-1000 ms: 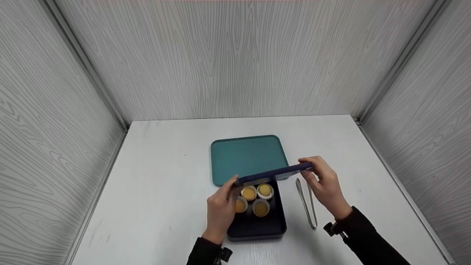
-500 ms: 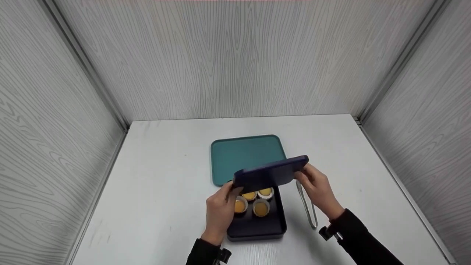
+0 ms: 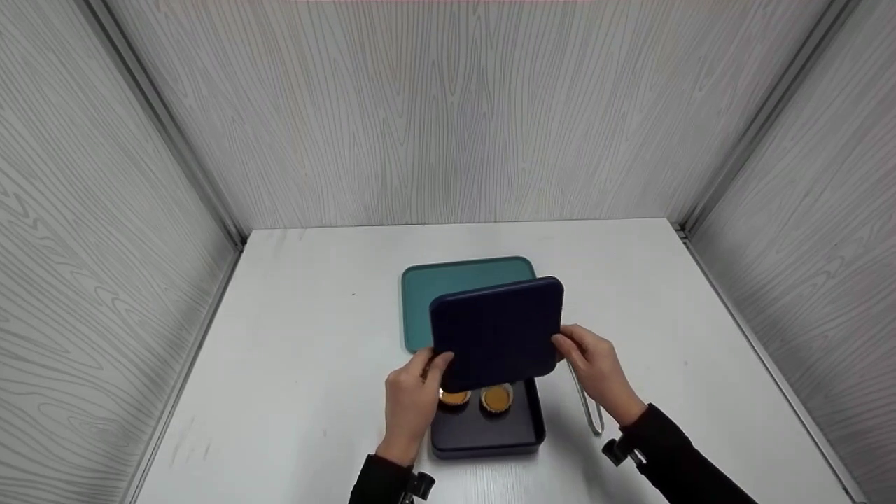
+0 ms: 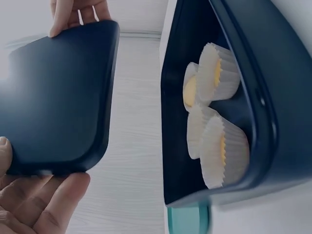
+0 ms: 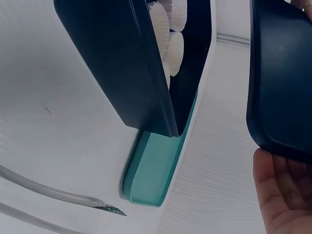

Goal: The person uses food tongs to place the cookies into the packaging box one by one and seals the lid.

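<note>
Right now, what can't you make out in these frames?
- Head view: the far cupcakes in the box and part of the teal tray, hidden by the raised lid.
- Head view: tongs, partly behind the right hand.
- Left wrist view: left hand, cut off by the frame edge.

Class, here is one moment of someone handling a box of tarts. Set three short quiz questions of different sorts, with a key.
1. True or false: both hands grip the dark blue lid.
2. What lies on the table right of the box? A tongs, B spoon, C knife.
3. Fill in: behind the box lies a ____ tray.

Key: 1 true: left hand and right hand hold its sides. 2 A, the tongs. 3 teal.
</note>
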